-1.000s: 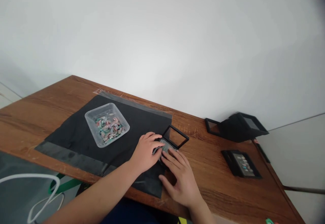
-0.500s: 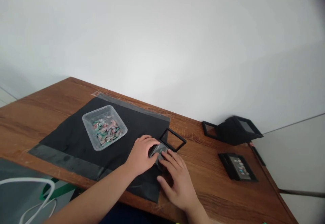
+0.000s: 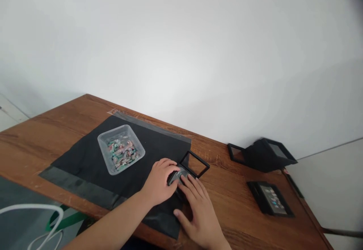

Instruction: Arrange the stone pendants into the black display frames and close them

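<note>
A small black frame box [image 3: 189,168] lies open at the right edge of a black cloth [image 3: 85,155], its lid [image 3: 195,163] hinged back and standing up. My left hand [image 3: 160,180] rests on the box's lower half from the left, fingers curled over it. My right hand [image 3: 198,210] comes from below with its fingers laid flat on the same half. What lies under the fingers is hidden. A clear plastic tray [image 3: 104,150] with several small green, pink and grey pieces [image 3: 122,152] sits on the cloth to the left of both hands.
The wooden table [image 3: 229,189] runs to a white wall. At the right stand a stack of black frame boxes [image 3: 265,155] with one open, and a closed box with small pieces inside [image 3: 270,202]. A white cable [image 3: 34,223] hangs below the table's near edge.
Both hands have stayed on the open box, the fingers shifting slightly. The view has tilted, so everything sits a little lower in the picture.
</note>
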Demonstrator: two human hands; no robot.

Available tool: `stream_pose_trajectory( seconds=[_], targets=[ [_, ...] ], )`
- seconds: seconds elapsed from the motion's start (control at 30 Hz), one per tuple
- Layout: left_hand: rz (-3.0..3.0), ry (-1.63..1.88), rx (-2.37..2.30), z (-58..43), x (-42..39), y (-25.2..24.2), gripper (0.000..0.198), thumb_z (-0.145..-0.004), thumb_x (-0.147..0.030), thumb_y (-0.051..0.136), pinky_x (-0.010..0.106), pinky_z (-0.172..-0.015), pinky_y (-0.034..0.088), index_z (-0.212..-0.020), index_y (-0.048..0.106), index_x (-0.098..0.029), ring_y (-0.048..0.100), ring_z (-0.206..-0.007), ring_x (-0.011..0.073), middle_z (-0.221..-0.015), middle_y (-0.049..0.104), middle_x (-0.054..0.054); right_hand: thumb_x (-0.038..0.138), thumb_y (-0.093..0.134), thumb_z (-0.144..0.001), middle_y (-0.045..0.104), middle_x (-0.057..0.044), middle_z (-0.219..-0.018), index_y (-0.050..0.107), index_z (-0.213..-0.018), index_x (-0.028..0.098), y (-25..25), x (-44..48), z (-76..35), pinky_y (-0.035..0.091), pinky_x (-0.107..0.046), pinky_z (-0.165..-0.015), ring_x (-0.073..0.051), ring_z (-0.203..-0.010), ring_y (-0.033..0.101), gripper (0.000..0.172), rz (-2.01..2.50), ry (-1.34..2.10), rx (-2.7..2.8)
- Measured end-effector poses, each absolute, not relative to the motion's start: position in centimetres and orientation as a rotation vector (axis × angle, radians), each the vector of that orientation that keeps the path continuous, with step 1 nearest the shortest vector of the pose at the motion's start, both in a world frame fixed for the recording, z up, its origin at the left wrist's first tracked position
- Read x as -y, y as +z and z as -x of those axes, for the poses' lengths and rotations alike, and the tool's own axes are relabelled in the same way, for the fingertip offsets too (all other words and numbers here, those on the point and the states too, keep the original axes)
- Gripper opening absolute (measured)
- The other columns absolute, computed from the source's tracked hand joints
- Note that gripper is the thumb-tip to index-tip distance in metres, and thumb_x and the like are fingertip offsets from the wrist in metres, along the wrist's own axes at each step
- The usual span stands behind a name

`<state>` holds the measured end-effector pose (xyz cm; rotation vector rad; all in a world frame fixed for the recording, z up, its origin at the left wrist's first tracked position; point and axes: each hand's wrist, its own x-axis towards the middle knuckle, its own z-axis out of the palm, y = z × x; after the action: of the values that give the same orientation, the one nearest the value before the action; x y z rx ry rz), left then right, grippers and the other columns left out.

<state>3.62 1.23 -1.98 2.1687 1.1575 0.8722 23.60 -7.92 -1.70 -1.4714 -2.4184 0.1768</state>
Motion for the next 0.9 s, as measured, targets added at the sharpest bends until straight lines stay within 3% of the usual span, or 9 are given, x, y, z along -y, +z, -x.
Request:
stream_pose_trajectory(
  seconds=[0.17,0.3,0.47,0.53,0.57,0.63,0.7,0.77,0.9],
  targets=[
    [-2.157,0.897,-1.193,-3.4,-0.1,-0.3,0.052,-0.077,-0.020,0.069,0.060,-0.114,0.039,-0.129,0.061,-0.021,0.045,-0.138,0.0366,-0.143,0.057,0.015,0.051,0.064,-0.093,0.045,-0.011,-0.159,0.042,-0.155,0.024,-1.9,7.9,-23.7,0.039,-0.062,-0.117,-0.036,-0.148,0.040,0.071,1.406,0.118,2.413],
    [-2.217,0.991,-1.193,-2.2,0.1,2.5,0.040,-0.086,-0.023,0.063,0.056,-0.117,0.036,-0.125,0.061,-0.027,0.039,-0.143,0.0334,-0.146,0.055,0.008,0.052,0.064,-0.092,0.047,-0.010,-0.158,0.040,-0.156,0.026,-2.0,7.7,-23.9,0.044,-0.062,-0.113,-0.037,-0.146,0.043,0.073,1.388,0.093,2.413],
    [-2.283,1.227,-1.453,2.5,-3.0,4.9,0.020,-0.096,-0.027,0.052,0.048,-0.110,0.042,-0.109,0.065,-0.023,0.056,-0.123,0.0288,-0.123,0.067,0.010,0.054,0.063,-0.092,0.047,-0.009,-0.158,0.043,-0.154,0.027,-2.5,7.3,-24.3,0.048,-0.061,-0.109,-0.037,-0.143,0.047,0.071,1.341,0.031,2.460],
    [-2.194,1.230,-1.724,5.3,-4.7,5.4,0.029,-0.099,-0.035,0.045,0.044,-0.106,0.045,-0.114,0.064,-0.018,0.059,-0.117,0.0288,-0.119,0.069,0.013,0.055,0.061,-0.092,0.047,-0.009,-0.158,0.043,-0.154,0.026,-2.8,7.0,-24.6,0.049,-0.060,-0.109,-0.037,-0.142,0.048,0.071,1.320,0.006,2.483],
    [-2.133,1.111,-1.917,6.9,-5.5,5.5,0.037,-0.100,-0.037,0.041,0.044,-0.107,0.044,-0.120,0.062,-0.014,0.058,-0.120,0.0301,-0.123,0.068,0.015,0.055,0.061,-0.092,0.047,-0.008,-0.158,0.043,-0.154,0.026,-3.0,6.9,-24.7,0.049,-0.059,-0.108,-0.037,-0.142,0.049,0.070,1.313,-0.005,2.493],
    [-2.034,0.544,-2.199,9.6,-6.8,5.3,0.050,-0.101,-0.039,0.034,0.048,-0.104,0.045,-0.137,0.055,-0.012,0.055,-0.127,0.0347,-0.137,0.063,0.017,0.055,0.060,-0.093,0.047,-0.008,-0.158,0.043,-0.154,0.027,-3.4,6.7,-25.0,0.050,-0.058,-0.108,-0.037,-0.141,0.050,0.070,1.300,-0.032,2.506],
    [-1.971,0.326,-2.204,11.5,-7.7,4.9,0.049,-0.096,-0.038,0.041,0.050,-0.092,0.050,-0.130,0.064,-0.012,0.060,-0.119,0.0408,-0.128,0.069,0.019,0.055,0.059,-0.093,0.048,-0.008,-0.157,0.043,-0.154,0.027,-3.8,6.5,-25.3,0.051,-0.056,-0.107,-0.036,-0.140,0.051,0.069,1.284,-0.054,2.513],
    [-1.966,0.208,-2.142,12.2,-8.2,4.2,0.046,-0.090,-0.042,0.050,0.044,-0.087,0.052,-0.122,0.073,-0.018,0.065,-0.113,0.0384,-0.123,0.073,0.016,0.054,0.059,-0.094,0.050,-0.008,-0.156,0.044,-0.154,0.027,-4.2,6.3,-25.6,0.051,-0.054,-0.107,-0.035,-0.139,0.052,0.068,1.262,-0.065,2.516],
    [-2.015,0.130,-2.090,11.3,-8.5,3.4,0.034,-0.085,-0.044,0.059,0.045,-0.091,0.046,-0.108,0.080,-0.030,0.065,-0.113,0.0365,-0.112,0.077,0.011,0.052,0.057,-0.095,0.051,-0.007,-0.155,0.044,-0.154,0.027,-4.7,6.0,-25.9,0.050,-0.051,-0.109,-0.034,-0.139,0.052,0.066,1.228,-0.081,2.522]
  ],
)
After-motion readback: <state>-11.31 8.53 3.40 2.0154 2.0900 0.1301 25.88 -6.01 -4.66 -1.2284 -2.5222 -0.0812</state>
